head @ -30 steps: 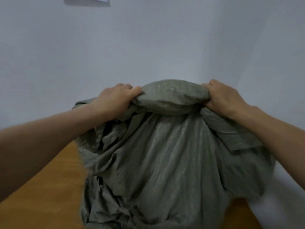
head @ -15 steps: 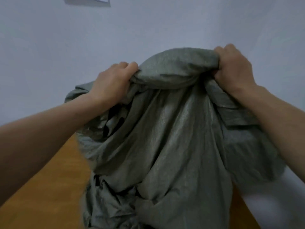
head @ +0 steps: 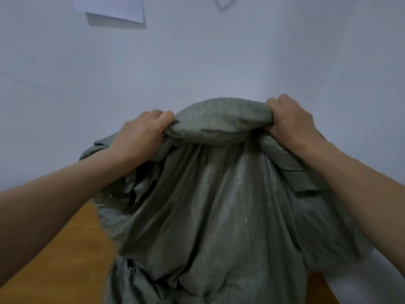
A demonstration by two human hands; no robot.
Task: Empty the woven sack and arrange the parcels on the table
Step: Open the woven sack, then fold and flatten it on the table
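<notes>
A grey-green woven sack (head: 214, 216) hangs crumpled in front of me, raised above the wooden table (head: 65, 260). My left hand (head: 140, 134) grips a bunched fold at the sack's upper left. My right hand (head: 291, 121) grips the bunched cloth at the upper right. The stretch of sack between my hands forms a rounded hump. The sack's lower end trails down past the frame's bottom edge. No parcels show; the sack hides whatever lies under it.
A pale wall fills the background, with a corner at the right. A white sheet of paper (head: 114, 9) is fixed to the wall at the top left. The table's orange-brown surface shows at the lower left and a strip at the lower right (head: 322, 288).
Both hands kept their grip and lifted the sack's top, the right hand most. The view now takes in more of the wall above.
</notes>
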